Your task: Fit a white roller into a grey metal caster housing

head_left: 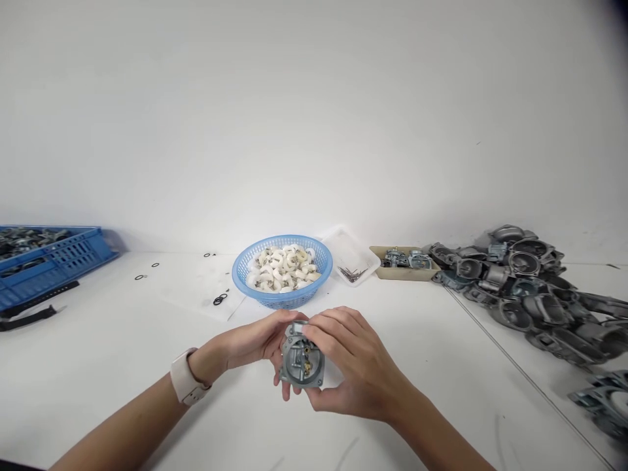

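Both hands hold one small grey cast-metal part (pixel 300 364) with brass fittings inside, lifted just above the white table (pixel 98 366). My left hand (pixel 255 343), with a pale watch on its wrist, grips it from the left and behind. My right hand (pixel 350 363) wraps its right side, fingertips on the top edge. A blue plastic basket (pixel 282 288) of white curved plastic pieces (pixel 282 268) stands just beyond the hands.
A blue crate (pixel 49 261) of metal parts stands at far left. A heap of grey metal castings (pixel 530 281) fills the right side. A tan tray (pixel 405 269) with parts and a clear tray (pixel 350 252) with small pins lie behind. Black rings (pixel 220 299) lie scattered.
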Demonstrator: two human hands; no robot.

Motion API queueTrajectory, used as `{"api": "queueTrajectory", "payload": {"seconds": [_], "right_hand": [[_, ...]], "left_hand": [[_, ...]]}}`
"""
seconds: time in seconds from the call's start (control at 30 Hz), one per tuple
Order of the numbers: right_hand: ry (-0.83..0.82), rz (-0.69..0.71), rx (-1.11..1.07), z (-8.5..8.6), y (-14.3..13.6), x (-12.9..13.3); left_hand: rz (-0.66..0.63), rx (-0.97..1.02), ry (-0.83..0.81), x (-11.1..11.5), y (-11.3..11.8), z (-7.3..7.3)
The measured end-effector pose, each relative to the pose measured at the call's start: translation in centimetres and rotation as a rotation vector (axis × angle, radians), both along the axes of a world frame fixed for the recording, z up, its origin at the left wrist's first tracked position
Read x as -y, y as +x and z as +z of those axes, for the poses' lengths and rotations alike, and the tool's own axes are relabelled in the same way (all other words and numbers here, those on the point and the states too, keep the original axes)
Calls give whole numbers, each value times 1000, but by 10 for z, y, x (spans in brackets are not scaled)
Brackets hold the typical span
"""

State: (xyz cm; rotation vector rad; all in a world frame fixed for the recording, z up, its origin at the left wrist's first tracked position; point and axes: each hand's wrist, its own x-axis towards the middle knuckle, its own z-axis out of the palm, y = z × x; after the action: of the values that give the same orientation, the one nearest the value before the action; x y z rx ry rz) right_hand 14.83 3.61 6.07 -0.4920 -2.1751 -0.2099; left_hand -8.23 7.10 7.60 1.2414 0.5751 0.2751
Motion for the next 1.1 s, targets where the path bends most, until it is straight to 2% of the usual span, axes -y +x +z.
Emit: {"api": "queueTrajectory", "payload": {"seconds": [0.1,0.23,0.4,0.53,0.67,0.87,1.0,1.1], "right_hand": [[-97,25,-31,0,-1,-1],[-313,27,-28,-4,-3,-2],[-707,52,-94,-14,-6,-2],[-900,28,-103,-21,-5,-6],[-934,-8,-51,-23,-3,-10],[-798,-41,103,-26,-3,-11],[-775,-61,146,-34,0,-16],[-741,-91,189,-34,3,-18]], "left_hand": [[40,-83,142,1,0,0],[170,-310,352,6,-9,-2],[157,-352,859,13,-17,-7],[213,-510,1155,17,-12,-13],[242,-547,1216,17,-9,-19],[262,-553,1297,13,-9,-29],[238,-553,1281,10,-8,-34],[224,-554,1251,9,-9,-35]]}}
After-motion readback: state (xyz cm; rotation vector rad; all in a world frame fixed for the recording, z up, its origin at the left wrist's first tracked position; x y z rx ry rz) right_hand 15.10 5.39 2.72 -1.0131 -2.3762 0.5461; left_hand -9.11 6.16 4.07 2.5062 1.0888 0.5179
